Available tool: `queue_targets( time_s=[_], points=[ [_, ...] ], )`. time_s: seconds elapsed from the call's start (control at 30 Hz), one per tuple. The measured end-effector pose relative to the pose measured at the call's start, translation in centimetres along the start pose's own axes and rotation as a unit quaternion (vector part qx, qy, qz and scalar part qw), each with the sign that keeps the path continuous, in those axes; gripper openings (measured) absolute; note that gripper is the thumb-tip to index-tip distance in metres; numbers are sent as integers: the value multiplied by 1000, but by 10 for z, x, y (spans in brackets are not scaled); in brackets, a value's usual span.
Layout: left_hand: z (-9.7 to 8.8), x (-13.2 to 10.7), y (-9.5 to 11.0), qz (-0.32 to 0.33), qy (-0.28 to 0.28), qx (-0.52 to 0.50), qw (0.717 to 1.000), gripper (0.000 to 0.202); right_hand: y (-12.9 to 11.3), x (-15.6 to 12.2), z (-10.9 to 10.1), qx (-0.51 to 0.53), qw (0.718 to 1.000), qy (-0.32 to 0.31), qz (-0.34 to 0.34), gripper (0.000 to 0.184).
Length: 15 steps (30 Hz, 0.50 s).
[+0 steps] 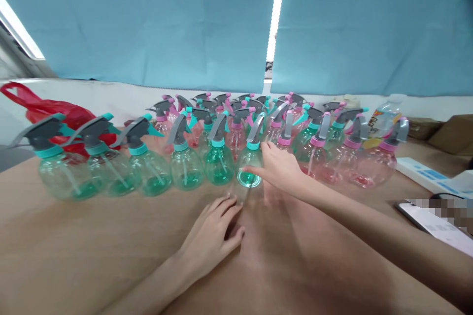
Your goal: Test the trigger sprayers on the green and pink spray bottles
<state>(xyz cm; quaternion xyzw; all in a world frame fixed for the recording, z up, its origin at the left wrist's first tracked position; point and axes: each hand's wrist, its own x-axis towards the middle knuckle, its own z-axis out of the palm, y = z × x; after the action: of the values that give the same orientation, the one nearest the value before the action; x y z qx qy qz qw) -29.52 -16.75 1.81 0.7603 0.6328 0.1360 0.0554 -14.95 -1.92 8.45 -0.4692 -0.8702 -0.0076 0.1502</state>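
Observation:
Several spray bottles stand upright in rows on the wooden table. My right hand (279, 162) is wrapped around the body of a green spray bottle (249, 177) at the middle of the front row, thumb across its front. Palm down on the table, nearer to me, lies my left hand (214, 231), fingers loosely apart with nothing in them. Left of the held bottle are more green bottles, among them a darker green spray bottle (219, 165). Pink bottles, such as one pink spray bottle (369, 170), stand to the right. Bottles in the back rows are partly hidden.
A red plastic bag (55, 108) lies behind the left bottles. At the right are a clear drink bottle (386, 113), a white and blue box (424, 172), a phone (439, 224) and brown cardboard (451, 133). Blue sheeting (148, 24) hangs behind the table (92, 256).

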Motion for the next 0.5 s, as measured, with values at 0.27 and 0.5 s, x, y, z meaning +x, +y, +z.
queue_targets(
  time_s=[0.27,0.5],
  points=[
    [1,0,0,9,-3,16,1000,42,-3,8,2,-7,1000,-3,26,60],
    [-1,2,2,7,-5,26,1000,42,3,-15,-6,28,1000,5,-5,76]
  ],
)
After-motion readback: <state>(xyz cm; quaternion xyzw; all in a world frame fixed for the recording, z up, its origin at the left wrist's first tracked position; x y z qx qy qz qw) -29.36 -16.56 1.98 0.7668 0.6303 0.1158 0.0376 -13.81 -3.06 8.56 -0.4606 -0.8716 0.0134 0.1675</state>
